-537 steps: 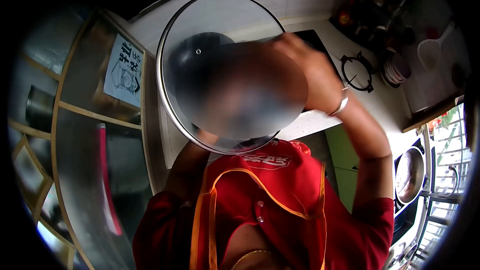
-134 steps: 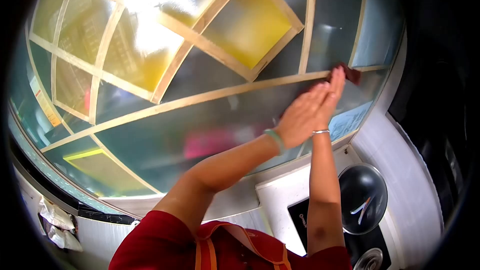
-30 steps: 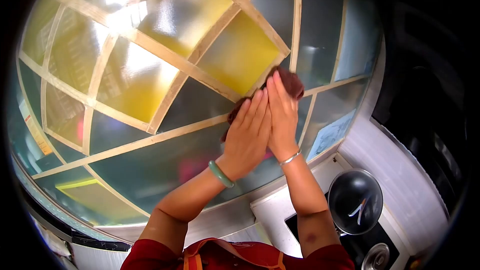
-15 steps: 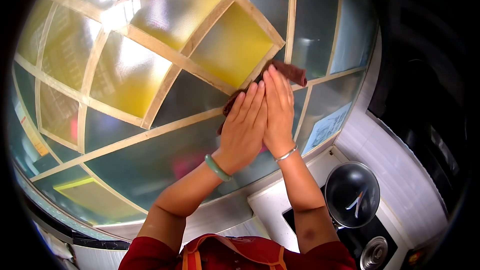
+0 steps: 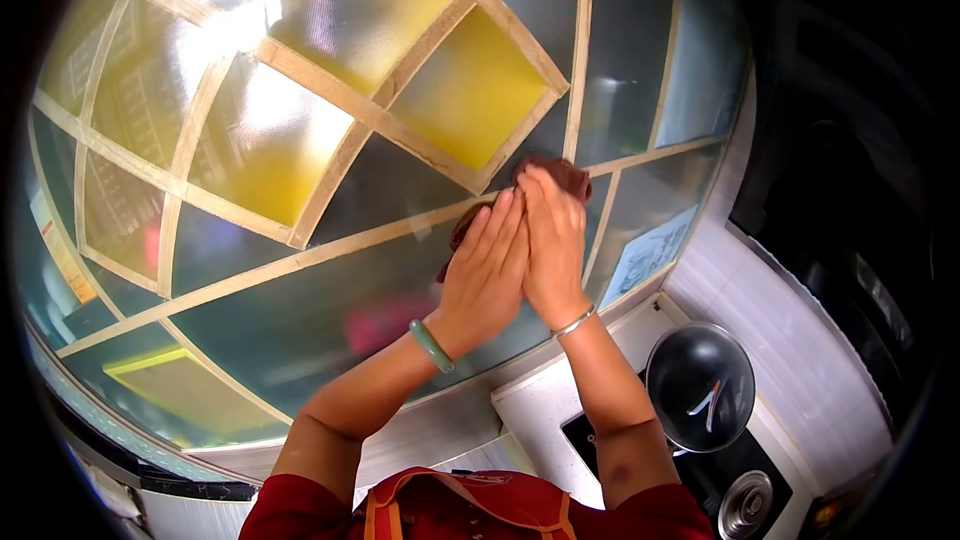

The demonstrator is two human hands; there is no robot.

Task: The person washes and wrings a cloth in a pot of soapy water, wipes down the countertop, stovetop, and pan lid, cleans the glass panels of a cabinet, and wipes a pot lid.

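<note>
A dark brown cloth point(image 5: 565, 178) is bunched against the glass partition point(image 5: 290, 325), close to a pale dividing strip. My left hand point(image 5: 487, 275), with a green bangle at its wrist, holds the cloth to the glass under long, close-set fingers. Beside it and touching it, my right hand point(image 5: 553, 240) has its fingers bent over the cloth, a silver bracelet at the wrist. Much of the cloth is hidden beneath both hands.
At lower right a black wok point(image 5: 700, 387) with a light-coloured utensil inside stands on a black hob point(image 5: 762, 450) with a round metal burner. A dark glossy appliance point(image 5: 840, 130) is mounted at the right. Bright glare covers the upper left panes.
Both hands have slid a little way down the glass with the cloth. The fingers of my right hand were straight before and are now bent, and the cloth's right end is bunched up.
</note>
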